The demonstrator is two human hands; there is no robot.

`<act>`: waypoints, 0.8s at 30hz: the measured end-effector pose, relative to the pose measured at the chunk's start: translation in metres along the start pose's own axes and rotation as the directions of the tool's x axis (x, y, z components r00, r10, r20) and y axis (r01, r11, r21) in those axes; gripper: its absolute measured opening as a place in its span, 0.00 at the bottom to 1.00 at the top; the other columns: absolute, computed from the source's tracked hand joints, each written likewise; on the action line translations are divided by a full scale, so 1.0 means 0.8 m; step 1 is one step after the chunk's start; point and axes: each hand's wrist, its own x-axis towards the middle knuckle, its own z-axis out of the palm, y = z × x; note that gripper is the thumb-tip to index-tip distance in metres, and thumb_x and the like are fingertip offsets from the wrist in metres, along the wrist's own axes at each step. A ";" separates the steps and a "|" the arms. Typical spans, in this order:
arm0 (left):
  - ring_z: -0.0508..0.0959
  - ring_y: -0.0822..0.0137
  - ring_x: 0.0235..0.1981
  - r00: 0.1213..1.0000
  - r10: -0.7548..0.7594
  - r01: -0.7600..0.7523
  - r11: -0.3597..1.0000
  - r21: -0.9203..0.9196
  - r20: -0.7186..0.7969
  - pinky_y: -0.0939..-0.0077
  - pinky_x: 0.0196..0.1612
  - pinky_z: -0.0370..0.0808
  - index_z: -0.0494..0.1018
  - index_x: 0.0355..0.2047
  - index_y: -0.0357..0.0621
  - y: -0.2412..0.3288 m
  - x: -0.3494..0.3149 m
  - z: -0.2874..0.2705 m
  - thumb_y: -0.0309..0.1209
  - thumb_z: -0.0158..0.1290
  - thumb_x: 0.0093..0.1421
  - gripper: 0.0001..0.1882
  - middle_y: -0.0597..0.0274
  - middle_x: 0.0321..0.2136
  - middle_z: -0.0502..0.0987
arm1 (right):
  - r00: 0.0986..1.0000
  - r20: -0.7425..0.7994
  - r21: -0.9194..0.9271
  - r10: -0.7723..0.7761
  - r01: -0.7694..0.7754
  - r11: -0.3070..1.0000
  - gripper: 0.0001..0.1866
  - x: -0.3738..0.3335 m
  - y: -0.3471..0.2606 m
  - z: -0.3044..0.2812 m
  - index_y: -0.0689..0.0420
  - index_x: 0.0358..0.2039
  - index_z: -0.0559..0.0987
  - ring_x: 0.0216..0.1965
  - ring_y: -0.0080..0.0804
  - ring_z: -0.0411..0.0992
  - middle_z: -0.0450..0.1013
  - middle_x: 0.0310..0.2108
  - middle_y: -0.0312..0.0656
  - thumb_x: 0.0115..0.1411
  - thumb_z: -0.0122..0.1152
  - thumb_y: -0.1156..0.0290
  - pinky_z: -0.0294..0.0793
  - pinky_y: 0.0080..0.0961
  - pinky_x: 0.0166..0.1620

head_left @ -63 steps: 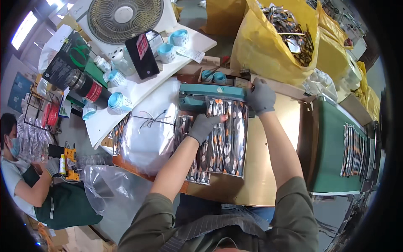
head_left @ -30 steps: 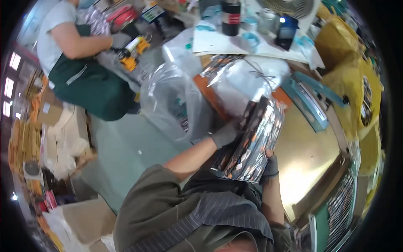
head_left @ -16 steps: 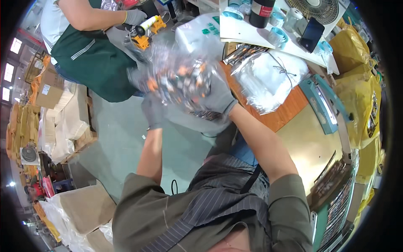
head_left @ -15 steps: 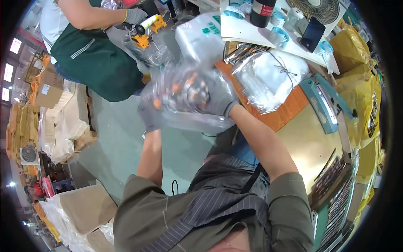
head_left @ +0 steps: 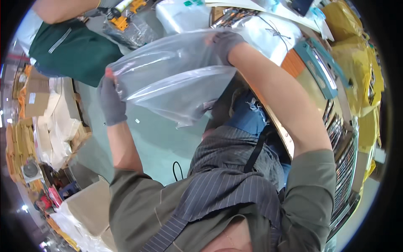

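Note:
A large clear plastic bag is stretched wide in front of me, well above the floor. My left hand, in a grey glove, is closed on the bag's left edge, with a small red-orange patch at its fingertips. Farther up and to the right, my right hand, also gloved in grey, grips the other side of the bag near its far edge. The near part of the bag hangs down in folds between my arms. No bulky contents show through the film.
At the far left stands a co-worker in a dark green apron, beside a yellow-and-black tool. A teal bag sealer lies on the table to the right. White plastic packages lie ahead; cartons stand left.
The bag was bunched up and blurred around orange and dark items; now it is spread out and those items no longer show. My left hand moved left, my right hand farther away.

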 end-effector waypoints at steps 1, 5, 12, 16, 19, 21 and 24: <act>0.64 0.83 0.17 1.000 -0.025 0.025 0.998 -0.056 -0.014 0.87 0.19 0.58 0.73 0.27 0.42 -0.003 0.009 -0.006 0.38 0.49 0.62 0.13 0.75 0.18 0.67 | 1.000 0.001 0.013 0.019 -0.019 1.000 0.39 0.011 -0.001 0.003 0.51 0.61 0.59 0.62 0.35 0.54 0.58 0.61 0.40 0.48 0.59 0.57 0.49 0.32 0.63; 0.64 0.81 0.17 1.000 -0.016 0.021 0.984 0.175 -0.026 0.83 0.20 0.59 0.72 0.25 0.42 -0.047 0.013 -0.025 0.41 0.47 0.62 0.16 0.75 0.16 0.66 | 0.984 -0.126 -0.506 -0.122 0.042 0.862 0.42 0.015 -0.005 0.030 0.47 0.58 0.65 0.61 0.35 0.56 0.60 0.59 0.45 0.42 0.63 0.46 0.52 0.37 0.61; 0.72 0.75 0.27 0.914 0.146 -0.376 0.649 0.661 0.377 0.82 0.32 0.69 0.74 0.33 0.33 -0.106 0.017 -0.064 0.40 0.48 0.62 0.18 0.63 0.23 0.75 | 0.768 -0.636 -0.024 -0.072 0.074 0.997 0.42 -0.082 0.044 0.071 0.54 0.56 0.64 0.60 0.46 0.54 0.61 0.56 0.49 0.45 0.61 0.44 0.49 0.39 0.62; 0.73 0.73 0.31 0.821 0.552 -0.505 0.580 0.640 0.147 0.79 0.36 0.70 0.74 0.38 0.34 -0.038 0.005 0.036 0.36 0.49 0.60 0.16 0.61 0.27 0.77 | 0.679 -0.693 0.258 0.243 -0.082 0.963 0.35 -0.189 0.116 0.156 0.57 0.55 0.65 0.56 0.52 0.59 0.63 0.53 0.53 0.50 0.61 0.51 0.59 0.41 0.57; 0.75 0.72 0.29 0.789 0.496 -0.604 0.731 0.316 0.362 0.77 0.36 0.71 0.75 0.38 0.35 0.001 -0.022 0.127 0.33 0.51 0.58 0.13 0.61 0.27 0.77 | 0.442 -0.693 0.537 0.569 -0.210 0.817 0.33 -0.260 0.142 0.280 0.60 0.53 0.65 0.50 0.52 0.64 0.66 0.49 0.54 0.55 0.58 0.50 0.66 0.38 0.51; 0.76 0.72 0.29 0.716 0.418 -0.631 0.730 0.263 0.559 0.78 0.36 0.71 0.75 0.37 0.37 -0.009 -0.044 0.211 0.32 0.51 0.57 0.12 0.61 0.27 0.78 | 0.318 -0.599 0.626 0.734 -0.386 0.678 0.33 -0.314 0.120 0.348 0.63 0.53 0.65 0.50 0.54 0.64 0.65 0.49 0.56 0.56 0.57 0.51 0.65 0.39 0.51; 0.79 0.65 0.33 0.495 0.346 -0.769 0.601 0.217 0.797 0.74 0.38 0.73 0.76 0.36 0.42 -0.090 -0.049 0.347 0.32 0.51 0.56 0.11 0.57 0.30 0.79 | 0.293 -0.526 0.573 0.799 -0.572 0.587 0.33 -0.380 0.069 0.421 0.63 0.57 0.61 0.58 0.55 0.56 0.58 0.57 0.57 0.57 0.54 0.55 0.52 0.43 0.61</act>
